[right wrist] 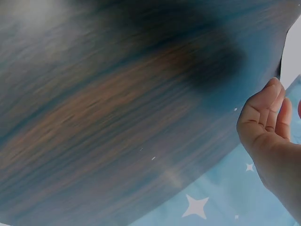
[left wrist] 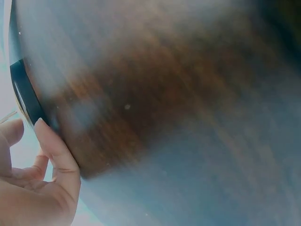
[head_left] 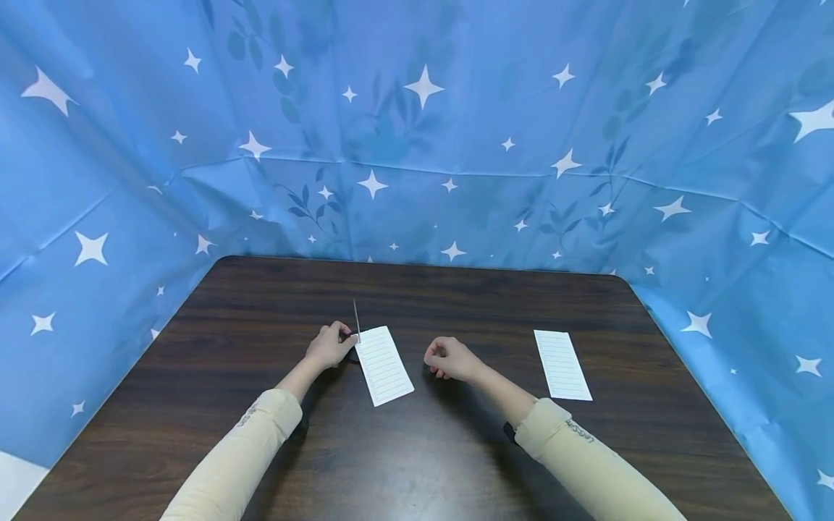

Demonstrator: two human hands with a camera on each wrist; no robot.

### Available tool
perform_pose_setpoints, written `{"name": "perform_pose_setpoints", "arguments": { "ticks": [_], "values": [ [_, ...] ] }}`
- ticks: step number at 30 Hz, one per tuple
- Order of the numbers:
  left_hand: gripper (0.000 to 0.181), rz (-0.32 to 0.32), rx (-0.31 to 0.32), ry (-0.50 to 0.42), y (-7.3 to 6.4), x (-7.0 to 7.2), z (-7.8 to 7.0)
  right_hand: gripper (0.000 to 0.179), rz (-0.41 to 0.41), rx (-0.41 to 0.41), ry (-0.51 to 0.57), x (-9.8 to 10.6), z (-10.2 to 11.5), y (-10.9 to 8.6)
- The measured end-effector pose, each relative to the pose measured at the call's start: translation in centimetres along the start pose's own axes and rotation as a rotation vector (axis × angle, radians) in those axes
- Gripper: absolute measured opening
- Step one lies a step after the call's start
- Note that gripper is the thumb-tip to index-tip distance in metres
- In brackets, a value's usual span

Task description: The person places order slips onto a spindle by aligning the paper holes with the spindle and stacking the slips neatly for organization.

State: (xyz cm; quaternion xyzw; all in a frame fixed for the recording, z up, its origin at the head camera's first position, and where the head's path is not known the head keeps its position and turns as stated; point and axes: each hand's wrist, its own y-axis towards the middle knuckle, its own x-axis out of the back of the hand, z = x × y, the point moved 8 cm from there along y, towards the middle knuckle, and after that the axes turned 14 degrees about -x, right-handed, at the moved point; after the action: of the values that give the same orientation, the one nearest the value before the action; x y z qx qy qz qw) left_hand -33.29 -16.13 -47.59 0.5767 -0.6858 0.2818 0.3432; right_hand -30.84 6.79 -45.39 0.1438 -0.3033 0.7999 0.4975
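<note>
In the head view, my left hand (head_left: pixel 331 346) is at the left edge of a white lined paper (head_left: pixel 384 365). Thumb and fingers pinch a dark-handled tool that looks like scissors (head_left: pixel 357 320); its thin pointed part reaches away from me, and paper and hand partly cover the handle. Up close in the left wrist view, a dark curved piece (left wrist: pixel 26 94) touches the thumb tip. Right of that paper, my right hand (head_left: pixel 452 358) hovers near or rests on the table, fingers loosely bent around nothing. The right wrist view also shows this hand (right wrist: pixel 270 122) holding nothing.
A second white lined paper (head_left: pixel 563 365) lies farther right on the dark wooden table (head_left: pixel 430 456). Blue cloth with white stars (head_left: pixel 417 210) hangs behind the table and along both sides.
</note>
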Motion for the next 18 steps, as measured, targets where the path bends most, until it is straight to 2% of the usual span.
{"name": "perform_pose_setpoints", "arguments": {
  "ticks": [8, 18],
  "values": [
    [0.035, -0.002, -0.014, -0.003, -0.2, -0.1, 0.3, 0.012, -0.015, 0.044, -0.038, 1.6, -1.0, -1.3],
    [0.035, 0.023, -0.017, -0.041, -0.3, -0.2, 0.5, 0.011, -0.043, 0.028, -0.026, 3.9, -2.8, -2.3]
  ]
}}
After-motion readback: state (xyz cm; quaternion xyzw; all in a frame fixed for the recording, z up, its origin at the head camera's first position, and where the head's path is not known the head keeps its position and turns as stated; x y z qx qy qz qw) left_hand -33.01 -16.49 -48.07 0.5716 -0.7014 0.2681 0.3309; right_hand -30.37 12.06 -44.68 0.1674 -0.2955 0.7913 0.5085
